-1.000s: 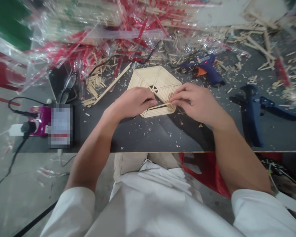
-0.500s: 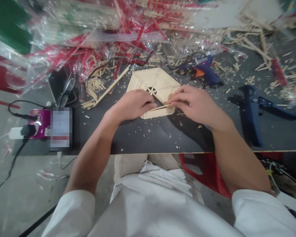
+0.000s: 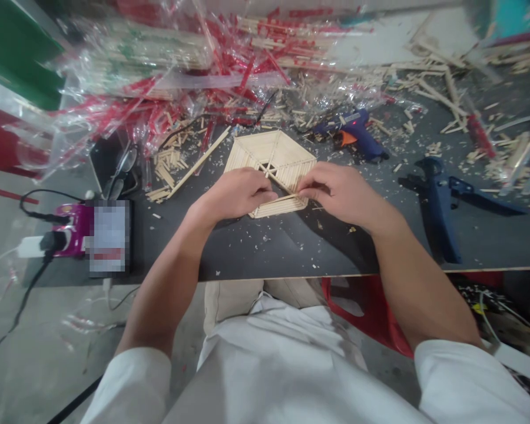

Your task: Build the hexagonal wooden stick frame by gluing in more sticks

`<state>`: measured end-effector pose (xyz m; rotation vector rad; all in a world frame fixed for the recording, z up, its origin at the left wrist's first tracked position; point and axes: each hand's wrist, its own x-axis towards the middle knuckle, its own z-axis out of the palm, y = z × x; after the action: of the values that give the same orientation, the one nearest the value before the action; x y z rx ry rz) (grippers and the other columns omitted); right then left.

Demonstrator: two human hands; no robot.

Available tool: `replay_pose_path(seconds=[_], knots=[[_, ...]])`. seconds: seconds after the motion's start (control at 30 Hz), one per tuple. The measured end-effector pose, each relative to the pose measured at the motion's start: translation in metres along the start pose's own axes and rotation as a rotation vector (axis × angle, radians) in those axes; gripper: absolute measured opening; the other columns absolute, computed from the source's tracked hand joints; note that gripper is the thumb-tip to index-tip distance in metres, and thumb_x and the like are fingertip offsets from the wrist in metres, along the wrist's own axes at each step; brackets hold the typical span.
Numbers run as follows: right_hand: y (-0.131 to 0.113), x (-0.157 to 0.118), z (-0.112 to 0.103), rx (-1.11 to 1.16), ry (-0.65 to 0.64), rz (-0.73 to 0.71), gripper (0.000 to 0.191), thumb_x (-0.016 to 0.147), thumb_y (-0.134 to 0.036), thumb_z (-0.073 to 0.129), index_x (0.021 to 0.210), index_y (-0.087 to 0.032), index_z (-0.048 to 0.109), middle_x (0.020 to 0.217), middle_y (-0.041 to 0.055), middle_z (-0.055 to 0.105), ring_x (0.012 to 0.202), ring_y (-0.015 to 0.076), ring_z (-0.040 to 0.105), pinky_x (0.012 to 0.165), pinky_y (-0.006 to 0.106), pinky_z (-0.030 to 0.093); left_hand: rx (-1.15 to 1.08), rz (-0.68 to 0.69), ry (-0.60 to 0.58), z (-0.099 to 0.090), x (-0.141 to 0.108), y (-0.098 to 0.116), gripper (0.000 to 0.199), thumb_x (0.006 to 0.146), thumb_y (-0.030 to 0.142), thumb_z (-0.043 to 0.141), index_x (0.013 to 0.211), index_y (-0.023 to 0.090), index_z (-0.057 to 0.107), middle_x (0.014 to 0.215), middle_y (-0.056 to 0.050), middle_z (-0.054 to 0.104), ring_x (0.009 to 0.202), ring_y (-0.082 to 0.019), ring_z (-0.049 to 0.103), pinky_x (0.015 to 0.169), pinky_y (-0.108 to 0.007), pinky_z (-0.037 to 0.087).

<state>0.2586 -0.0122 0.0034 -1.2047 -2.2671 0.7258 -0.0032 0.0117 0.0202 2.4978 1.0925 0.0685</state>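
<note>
leaning in over a dark flat tabletop (image 3: 247, 253), this person has both bare hands on a pale six-sided panel of thin wooden sticks (image 3: 287, 150), sitting mid-table with a small gap around its hub where the spokes cross. the bit that matters is one slim pale wooden stick (image 3: 277, 202) lying across the near part of the panel. its long axis runs mostly left to right, slightly skewed, right end a touch farther from the body.

the right hand (image 3: 335, 191) is nearer that right end, thumb and fingertips basically closed together on it in a pinch, coming in from the right. the left hand (image 3: 241, 191) is curled loosely over the left side of the panel, thumb out by the other end of the stick. can't tell if it's really gripping the stick or just steadying the panel, fingers hide it.

around them: a blue glue gun with an orange trigger (image 3: 348, 138) just far and right of the panel, a dark blue hand cutter (image 3: 444, 218) over on the right, a longer loose pale stick (image 3: 198, 165) to the left by a heap of short wooden offcuts (image 3: 170, 165), and crinkly red and clear plastic wrappers (image 3: 132, 97) on the far side.
</note>
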Motion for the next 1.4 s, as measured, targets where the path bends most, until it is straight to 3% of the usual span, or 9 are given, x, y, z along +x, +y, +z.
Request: replay_pose_path(seconds=[0.6,1.0,1.2,1.4], knots=[[0.003,0.001,0.002,0.002,0.008,0.0,0.015,0.1,-0.031,0.065,0.088,-0.026,0.073,0.095,0.0054,0.073,0.087,0.0237,0.066,0.084,0.042,0.052,0.007,-0.044,-0.004,-0.001,0.002,0.004,0.039,0.101,0.043,0.053,0.081,0.02,0.077,0.082,-0.005,0.076,0.08,-0.02,0.068,0.067,-0.031,0.039],[-0.008,-0.004,0.003,0.037,-0.002,0.158,0.005,0.096,-0.023,0.07,0.092,-0.023,0.074,0.102,0.0062,0.064,0.08,0.0191,0.063,0.079,0.039,0.054,-0.005,-0.084,0.032,-0.001,0.004,0.006,0.036,0.096,0.049,0.062,0.077,0.022,0.077,0.075,-0.003,0.075,0.076,-0.02,0.067,0.066,-0.029,0.04],[-0.016,-0.007,0.014,0.036,0.097,0.204,0.007,0.093,-0.015,0.067,0.091,-0.021,0.069,0.102,0.0077,0.063,0.086,0.0213,0.066,0.083,0.042,0.058,-0.014,-0.107,-0.029,-0.003,0.006,0.008,0.036,0.097,0.046,0.061,0.077,0.021,0.077,0.076,-0.003,0.076,0.074,-0.019,0.067,0.066,-0.03,0.04],[-0.019,-0.01,0.029,0.051,0.185,0.277,0.008,0.092,-0.014,0.066,0.09,-0.021,0.066,0.105,0.0088,0.061,0.083,0.0207,0.065,0.083,0.043,0.06,-0.007,-0.097,-0.006,-0.002,0.007,0.006,0.035,0.096,0.047,0.062,0.076,0.022,0.078,0.074,-0.003,0.076,0.072,-0.019,0.067,0.066,-0.03,0.04]])
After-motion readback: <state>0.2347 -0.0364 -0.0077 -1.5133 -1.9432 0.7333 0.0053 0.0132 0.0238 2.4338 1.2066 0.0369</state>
